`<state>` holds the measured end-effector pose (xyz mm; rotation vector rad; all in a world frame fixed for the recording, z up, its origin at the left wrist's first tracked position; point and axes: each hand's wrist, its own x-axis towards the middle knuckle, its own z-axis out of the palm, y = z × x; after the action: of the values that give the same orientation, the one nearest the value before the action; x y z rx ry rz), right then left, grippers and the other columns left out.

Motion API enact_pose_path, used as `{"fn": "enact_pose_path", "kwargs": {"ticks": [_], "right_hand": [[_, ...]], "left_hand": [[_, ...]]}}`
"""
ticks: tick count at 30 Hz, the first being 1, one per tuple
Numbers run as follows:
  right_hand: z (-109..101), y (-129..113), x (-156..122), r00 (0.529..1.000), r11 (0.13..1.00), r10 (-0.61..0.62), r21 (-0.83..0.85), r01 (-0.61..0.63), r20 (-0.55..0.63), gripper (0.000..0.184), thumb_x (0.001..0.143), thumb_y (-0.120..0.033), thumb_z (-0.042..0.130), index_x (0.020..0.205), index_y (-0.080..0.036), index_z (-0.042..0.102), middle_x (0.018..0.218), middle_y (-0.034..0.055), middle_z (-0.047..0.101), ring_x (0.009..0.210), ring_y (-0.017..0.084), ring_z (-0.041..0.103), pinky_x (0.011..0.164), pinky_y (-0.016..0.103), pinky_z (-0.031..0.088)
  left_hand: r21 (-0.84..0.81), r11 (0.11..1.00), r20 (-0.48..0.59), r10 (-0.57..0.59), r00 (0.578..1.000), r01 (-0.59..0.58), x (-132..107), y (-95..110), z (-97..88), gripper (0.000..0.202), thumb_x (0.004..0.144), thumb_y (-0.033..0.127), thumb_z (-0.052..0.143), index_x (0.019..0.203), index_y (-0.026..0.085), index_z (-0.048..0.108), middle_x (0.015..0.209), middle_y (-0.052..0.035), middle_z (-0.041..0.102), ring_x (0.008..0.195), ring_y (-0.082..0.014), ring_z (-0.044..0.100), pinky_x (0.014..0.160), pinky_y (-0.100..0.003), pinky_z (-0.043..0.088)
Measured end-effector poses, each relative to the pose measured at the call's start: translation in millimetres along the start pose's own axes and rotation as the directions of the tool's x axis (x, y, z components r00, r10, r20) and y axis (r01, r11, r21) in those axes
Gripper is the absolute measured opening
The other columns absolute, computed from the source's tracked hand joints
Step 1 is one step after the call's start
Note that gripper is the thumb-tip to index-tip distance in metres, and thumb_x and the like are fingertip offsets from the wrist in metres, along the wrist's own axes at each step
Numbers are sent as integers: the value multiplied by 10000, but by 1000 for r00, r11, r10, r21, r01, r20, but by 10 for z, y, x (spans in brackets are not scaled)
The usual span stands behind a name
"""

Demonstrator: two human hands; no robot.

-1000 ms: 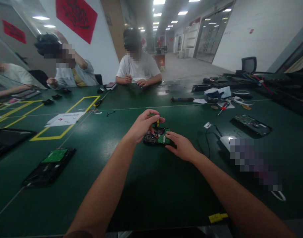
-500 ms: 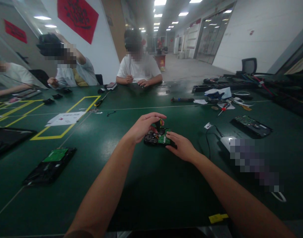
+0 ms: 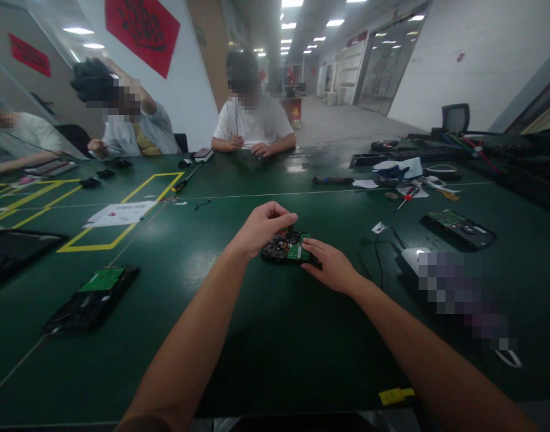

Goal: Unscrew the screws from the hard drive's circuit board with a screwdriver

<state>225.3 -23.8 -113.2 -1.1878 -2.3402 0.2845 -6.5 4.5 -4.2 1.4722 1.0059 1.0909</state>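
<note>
circuit-board device (image 3: pixel 293 251): beneath left hand (image 3: pixel 263 229); left: pinching mostly hidden screwdriver (image 3: pixel 289 229); right hand (image 3: pixel 331 266): gripping device's right end

A: What lies beyond the left hand (image 3: pixel 266 231), to its left?
B: A white wall (image 3: pixel 191 90) bearing a red diamond-shaped sheet (image 3: pixel 144 36) with dark characters; farther left, a smaller red strip (image 3: pixel 30 55) on a grey surface.
A: And straight beyond?
B: A tan panel (image 3: pixel 207 39), then a pale grey floor (image 3: pixel 347 117) receding beneath rows of lit ceiling panels (image 3: pixel 335 23).
A: Beyond the right hand (image 3: pixel 332 265), to its right?
B: Glass doors (image 3: pixel 392 69), a second white wall (image 3: pixel 437 78) and a dark chair (image 3: pixel 455 117).
A: Beneath both?
B: A glossy dark-green table (image 3: pixel 302 354).
</note>
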Motion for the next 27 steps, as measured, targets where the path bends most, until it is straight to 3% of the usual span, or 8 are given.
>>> {"fn": "enact_pose_path", "kwargs": {"ticks": [3,6,9,11,17,23,27], "right_hand": [[-15,-9,0,1000,1000,2,0,-2,7,513,932,-374,679,1418,-232,595,1522,102,565,1382,319,553,1150,551,476],[-20,-13,0,1000,1000,1,4,-1,12,516,934,-375,673,1419,-219,593,1527,113,558,1392,318,543,1155,547,469],[-15,-13,-1,1000,1000,8,6,-8,13,515,939,-375,668,1425,-223,593,1521,117,564,1390,317,544,1149,542,473],[-10,-13,-3,1000,1000,10,6,-10,9,515,942,-372,664,1432,-234,589,1516,111,569,1386,316,548,1147,543,474],[-4,-6,-9,1000,1000,8,18,-8,7,519,936,-377,674,1432,-247,591,1521,102,565,1394,315,541,1156,549,464],[-4,3,-2,1000,1000,-1,15,1,11,506,942,-377,670,1424,-244,593,1527,101,560,1402,311,534,1165,547,456],[-7,-1,-1,1000,1000,-4,2,4,11,513,939,-365,671,1423,-217,591,1524,111,562,1392,316,544,1164,545,459]], "left_hand": [[-4,1000,32,20,999,-20,-14,22,-14,238,798,351,785,829,175,628,812,-11,616,723,-116,573,622,-248,500],[-34,999,136,9,991,-4,-41,69,-6,167,848,330,713,886,172,678,887,-40,660,770,-131,603,580,-230,477],[-82,996,246,-22,969,43,-68,116,24,209,903,334,628,1001,169,712,978,-86,707,874,-176,657,556,-228,468],[-100,993,260,-30,965,58,-76,130,39,233,915,332,607,1053,175,711,1010,-100,722,908,-193,673,557,-231,476],[-64,998,208,22,978,-9,-48,89,18,234,924,380,625,1011,176,700,1025,-98,721,905,-179,667,560,-216,467],[4,1000,84,22,996,-22,-45,66,45,293,806,409,799,860,169,640,850,-35,649,696,-109,566,590,-241,479],[-1,1000,12,13,1000,-13,-30,48,38,322,780,418,826,822,176,616,783,-6,592,659,-99,537,575,-237,467]]}}
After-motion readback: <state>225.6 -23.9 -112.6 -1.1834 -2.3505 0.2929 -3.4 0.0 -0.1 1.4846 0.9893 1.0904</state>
